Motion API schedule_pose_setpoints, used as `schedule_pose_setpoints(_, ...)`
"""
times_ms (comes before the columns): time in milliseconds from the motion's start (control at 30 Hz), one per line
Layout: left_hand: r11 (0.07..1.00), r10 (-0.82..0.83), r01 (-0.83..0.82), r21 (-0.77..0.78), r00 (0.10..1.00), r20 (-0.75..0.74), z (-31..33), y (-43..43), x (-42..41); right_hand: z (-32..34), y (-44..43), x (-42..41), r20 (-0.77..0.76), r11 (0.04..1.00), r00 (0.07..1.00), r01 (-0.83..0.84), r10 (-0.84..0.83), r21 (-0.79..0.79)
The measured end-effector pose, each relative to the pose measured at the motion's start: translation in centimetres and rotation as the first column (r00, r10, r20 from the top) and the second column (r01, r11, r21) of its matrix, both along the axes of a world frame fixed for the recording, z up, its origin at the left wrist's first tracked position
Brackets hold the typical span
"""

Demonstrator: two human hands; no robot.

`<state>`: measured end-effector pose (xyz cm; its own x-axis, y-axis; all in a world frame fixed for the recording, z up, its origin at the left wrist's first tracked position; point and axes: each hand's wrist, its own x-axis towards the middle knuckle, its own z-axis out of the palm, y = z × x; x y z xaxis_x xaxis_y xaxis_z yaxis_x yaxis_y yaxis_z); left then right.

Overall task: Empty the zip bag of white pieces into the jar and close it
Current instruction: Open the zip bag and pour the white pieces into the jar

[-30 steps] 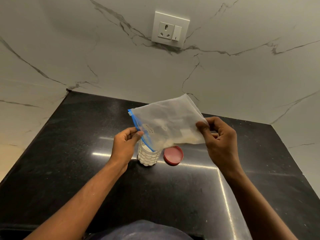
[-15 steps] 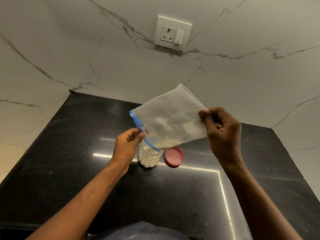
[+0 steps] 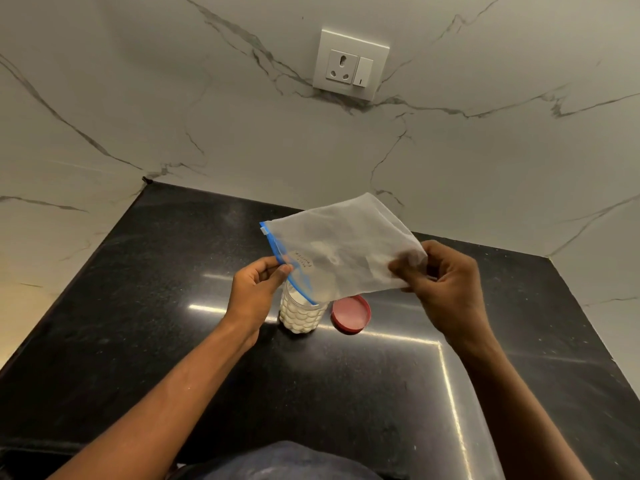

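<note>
On the black polished stone counter [image 3: 138, 323], near its middle, I see a small clear dimpled plastic jar [image 3: 300, 315] standing upright and uncapped, filled most of the way with white pieces [image 3: 298, 318]. Tilted above it hangs a translucent frosted zip bag with a blue seal strip [image 3: 341, 252], its blue-edged mouth lowered over the jar's opening; the bag looks nearly flat, and I cannot tell whether any pieces remain inside. Just beside the jar, to its right, a round red plastic lid [image 3: 351, 313] lies flat on the counter, partly overlapped by the bag's lower edge. Behind, a white wall socket with switch [image 3: 350, 64] sits in the veined marble wall. My left hand [image 3: 254, 292] pinches the bag's blue mouth edge between thumb and fingers, while my right hand [image 3: 446, 289] is clamped on the raised bottom corner.
</note>
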<state>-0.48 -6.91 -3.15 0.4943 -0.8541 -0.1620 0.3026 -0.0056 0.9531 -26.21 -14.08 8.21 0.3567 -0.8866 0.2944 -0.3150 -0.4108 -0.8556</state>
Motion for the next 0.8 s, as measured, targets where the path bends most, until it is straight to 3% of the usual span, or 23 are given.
schedule_pose_setpoints(67, 1.0, 0.004, -0.004, 0.006, 1.0, 0.002, -0.1, 0.1, -0.1, 0.3, 0.3, 0.4, 0.024, 0.998, 1.0, 0.003, -0.002, -0.058)
schedule_pose_setpoints(167, 1.0, -0.001, 0.001, -0.003, 1.0, 0.005, -0.2, 0.3, 0.0, 0.3, 0.7, 0.8, -0.085, 0.989, 0.996, -0.002, -0.011, -0.145)
schedule_pose_setpoints(333, 0.999, -0.031, 0.031, -0.031, 0.999, -0.005, 0.4, 0.2, -0.5, 0.5, 0.4, 0.2, -0.121, 0.985, 0.992, -0.051, 0.031, -0.165)
schedule_pose_setpoints(467, 0.999, -0.028, 0.027, -0.018, 1.0, -0.002, 0.3, 0.4, -0.3, 0.4, 0.5, 0.6, -0.072, 0.978, 0.997, 0.011, -0.026, -0.207)
schedule_pose_setpoints(600, 0.999, -0.034, 0.034, -0.017, 0.999, -0.001, 0.4, 0.5, -0.3, 0.5, 0.7, 0.7, -0.231, 0.963, 0.973, -0.044, -0.019, -0.266)
schedule_pose_setpoints(700, 0.999, -0.046, 0.046, -0.017, 0.999, 0.012, 0.5, 0.5, -0.2, 1.1, 0.7, 0.7, -0.289, 0.978, 0.957, -0.096, 0.039, -0.185)
schedule_pose_setpoints(800, 0.998, -0.056, 0.056, -0.019, 0.998, 0.039, 0.6, 0.6, -0.4, 2.3, 0.6, 1.7, -0.237, 0.986, 0.97, -0.086, 0.05, -0.144)
